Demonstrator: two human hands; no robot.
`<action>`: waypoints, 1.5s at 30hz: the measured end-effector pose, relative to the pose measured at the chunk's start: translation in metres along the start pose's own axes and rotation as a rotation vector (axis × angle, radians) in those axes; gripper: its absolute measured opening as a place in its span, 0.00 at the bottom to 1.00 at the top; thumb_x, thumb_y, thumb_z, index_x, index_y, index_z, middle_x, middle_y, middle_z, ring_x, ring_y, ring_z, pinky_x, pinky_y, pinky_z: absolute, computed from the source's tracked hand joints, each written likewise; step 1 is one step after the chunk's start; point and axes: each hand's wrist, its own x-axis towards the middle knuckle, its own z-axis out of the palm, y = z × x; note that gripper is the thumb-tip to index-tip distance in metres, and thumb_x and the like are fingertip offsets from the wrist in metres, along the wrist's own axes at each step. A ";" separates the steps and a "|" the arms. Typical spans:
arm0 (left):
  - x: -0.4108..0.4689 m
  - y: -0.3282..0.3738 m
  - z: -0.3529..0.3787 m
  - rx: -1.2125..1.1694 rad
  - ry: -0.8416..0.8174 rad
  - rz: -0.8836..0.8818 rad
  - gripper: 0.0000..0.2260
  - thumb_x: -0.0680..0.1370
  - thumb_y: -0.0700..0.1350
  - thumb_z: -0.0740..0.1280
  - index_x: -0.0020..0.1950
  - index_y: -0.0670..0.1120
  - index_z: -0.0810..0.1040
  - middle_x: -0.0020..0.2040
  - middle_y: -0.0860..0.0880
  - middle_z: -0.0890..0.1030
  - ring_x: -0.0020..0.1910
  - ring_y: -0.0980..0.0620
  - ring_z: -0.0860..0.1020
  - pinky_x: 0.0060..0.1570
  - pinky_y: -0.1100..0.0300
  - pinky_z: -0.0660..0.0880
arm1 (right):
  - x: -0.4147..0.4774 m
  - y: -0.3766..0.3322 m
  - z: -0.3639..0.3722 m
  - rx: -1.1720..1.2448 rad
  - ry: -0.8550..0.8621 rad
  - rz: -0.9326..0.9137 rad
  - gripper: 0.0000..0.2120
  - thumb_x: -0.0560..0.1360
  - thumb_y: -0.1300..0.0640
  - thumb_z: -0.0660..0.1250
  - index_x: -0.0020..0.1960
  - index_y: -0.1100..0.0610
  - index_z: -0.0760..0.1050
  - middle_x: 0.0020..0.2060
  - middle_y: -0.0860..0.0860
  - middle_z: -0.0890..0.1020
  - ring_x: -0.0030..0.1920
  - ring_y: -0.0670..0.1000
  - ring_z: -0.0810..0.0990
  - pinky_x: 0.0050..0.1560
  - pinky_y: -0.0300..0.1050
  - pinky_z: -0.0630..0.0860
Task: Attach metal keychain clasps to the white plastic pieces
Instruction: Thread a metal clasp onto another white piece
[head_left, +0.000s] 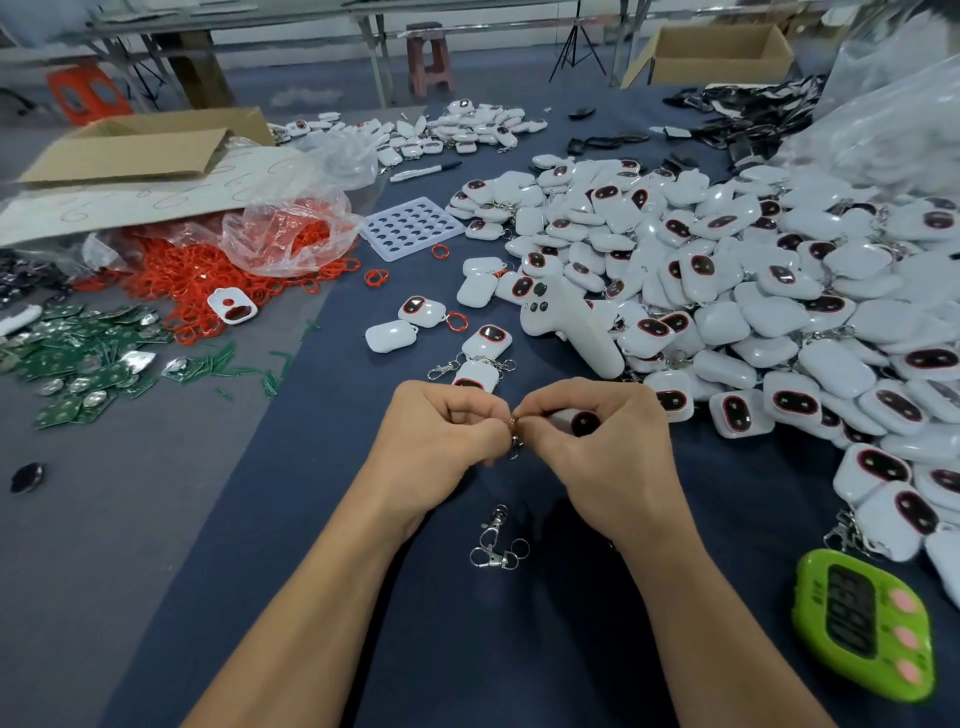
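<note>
My left hand and my right hand meet fingertip to fingertip above the dark blue cloth. Between them sits a small metal keychain clasp, pinched by the left fingers. My right hand is closed on a white plastic piece with a dark oval window, mostly hidden by the fingers. Two loose metal clasps lie on the cloth just below my hands. A big heap of white plastic pieces fills the right side.
A green timer lies at the lower right. White pieces with clasps lie just beyond my hands. Red rings spill from a plastic bag at left, with green circuit boards, a white tray and a cardboard box.
</note>
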 end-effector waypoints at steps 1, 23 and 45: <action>0.000 0.000 0.001 -0.015 0.043 0.009 0.04 0.64 0.40 0.68 0.33 0.45 0.83 0.26 0.48 0.76 0.28 0.53 0.69 0.32 0.62 0.67 | 0.000 0.001 0.002 0.013 0.007 0.039 0.07 0.70 0.58 0.76 0.39 0.45 0.86 0.32 0.44 0.85 0.33 0.42 0.81 0.36 0.33 0.75; 0.006 -0.013 0.003 0.839 0.118 0.206 0.18 0.72 0.49 0.72 0.54 0.70 0.74 0.38 0.58 0.78 0.40 0.56 0.73 0.36 0.61 0.69 | 0.006 0.025 0.007 -0.060 -0.013 0.145 0.06 0.79 0.51 0.71 0.53 0.40 0.79 0.32 0.45 0.82 0.29 0.44 0.78 0.33 0.43 0.74; 0.002 -0.014 0.007 0.886 0.120 0.186 0.06 0.76 0.49 0.71 0.49 0.56 0.87 0.41 0.51 0.82 0.43 0.48 0.79 0.44 0.50 0.77 | 0.013 0.011 0.003 -0.271 -0.058 0.101 0.10 0.75 0.58 0.73 0.44 0.42 0.81 0.37 0.38 0.83 0.41 0.41 0.80 0.40 0.38 0.77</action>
